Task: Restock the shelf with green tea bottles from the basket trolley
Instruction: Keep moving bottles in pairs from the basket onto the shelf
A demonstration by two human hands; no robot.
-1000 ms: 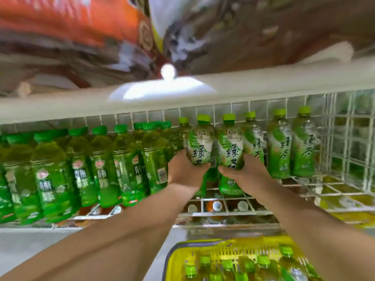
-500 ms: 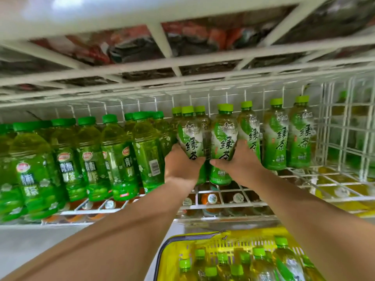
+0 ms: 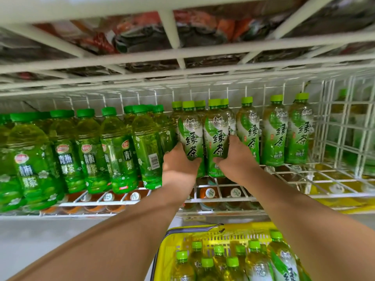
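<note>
My left hand (image 3: 178,167) grips the lower part of one green tea bottle (image 3: 189,130), and my right hand (image 3: 236,161) grips a second green tea bottle (image 3: 216,130) beside it. Both bottles stand upright, side by side, on the white wire shelf (image 3: 223,198), in front of other green tea bottles. More green tea bottles (image 3: 276,132) line the shelf to the right. At the bottom, the yellow basket trolley (image 3: 205,234) holds several green tea bottles (image 3: 257,262).
Darker green plum tea bottles (image 3: 91,155) fill the left of the shelf. A wire shelf above (image 3: 182,57) carries snack packets. A white wire grid wall (image 3: 345,128) closes the right end. Bottle caps show on the shelf below (image 3: 210,192).
The view tilted up and closed in on the shelf. Both hands pushed their bottles further back onto the shelf, next to the standing rows.
</note>
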